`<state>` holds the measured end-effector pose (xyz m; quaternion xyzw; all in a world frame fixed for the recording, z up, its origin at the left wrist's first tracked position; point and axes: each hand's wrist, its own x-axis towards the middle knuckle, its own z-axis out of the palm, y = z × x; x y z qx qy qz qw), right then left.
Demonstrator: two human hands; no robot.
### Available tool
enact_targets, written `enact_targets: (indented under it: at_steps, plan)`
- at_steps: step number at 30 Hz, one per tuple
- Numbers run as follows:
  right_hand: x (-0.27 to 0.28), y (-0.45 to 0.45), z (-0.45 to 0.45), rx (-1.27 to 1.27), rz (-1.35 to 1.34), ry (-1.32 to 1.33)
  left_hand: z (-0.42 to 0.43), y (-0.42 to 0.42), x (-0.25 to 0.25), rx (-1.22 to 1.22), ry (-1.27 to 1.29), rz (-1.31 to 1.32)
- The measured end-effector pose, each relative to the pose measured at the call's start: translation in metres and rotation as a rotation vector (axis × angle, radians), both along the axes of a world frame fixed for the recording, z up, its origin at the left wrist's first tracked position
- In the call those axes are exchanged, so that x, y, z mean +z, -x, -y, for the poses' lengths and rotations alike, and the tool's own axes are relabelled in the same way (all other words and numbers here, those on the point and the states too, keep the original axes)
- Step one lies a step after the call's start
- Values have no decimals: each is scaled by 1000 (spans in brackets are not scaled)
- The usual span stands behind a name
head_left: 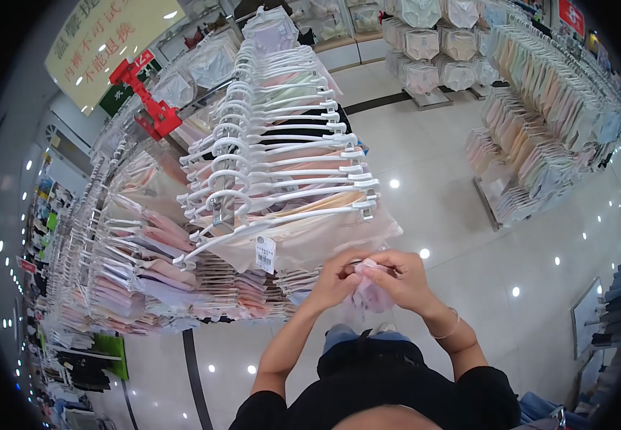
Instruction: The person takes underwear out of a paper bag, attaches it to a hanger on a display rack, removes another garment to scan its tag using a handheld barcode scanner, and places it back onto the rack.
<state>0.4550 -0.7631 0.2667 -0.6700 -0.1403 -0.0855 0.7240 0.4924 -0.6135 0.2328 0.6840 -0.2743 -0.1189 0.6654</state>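
Both hands meet in front of my body, just below the front of the hanger rack. My left hand (pixel 339 278) has its fingers closed on the left side of a bunched pink garment (pixel 372 292). On the garment's right side, my right hand (pixel 402 279) pinches it with thumb and fingers. The cloth hangs a little below my fingers. Right above them is a pale pink garment (pixel 310 240) on a white hanger (pixel 289 218), with a white price tag (pixel 265 254) at its lower left.
White hangers fill the rack's rail (pixel 219 208). A red clamp (pixel 149 107) holds up a yellow sign (pixel 113 46) at upper left. More garments (pixel 167 287) hang lower left. Across the tiled floor (pixel 425 179), another garment rack (pixel 540 122) stands at right.
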Motion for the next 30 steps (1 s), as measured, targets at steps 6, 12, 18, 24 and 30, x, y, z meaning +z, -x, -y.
enact_targets:
  at_steps: [6, 12, 18, 24, 30]
  plan:
    - [-7, 6, 18, -198, -69, 164, 4, -1, -9, -139, -48, -159]
    - [5, -7, 31, -85, 71, 124, -7, 6, 42, 80, -280, 88]
    - [35, -29, 27, -42, 261, 202, -5, 7, 69, 140, -413, 442]
    - [38, -33, 25, 9, 442, 381, -8, 3, 80, 62, -459, 586]
    - [42, -36, 25, 1, 700, 518, -10, 4, 82, 94, -446, 571]
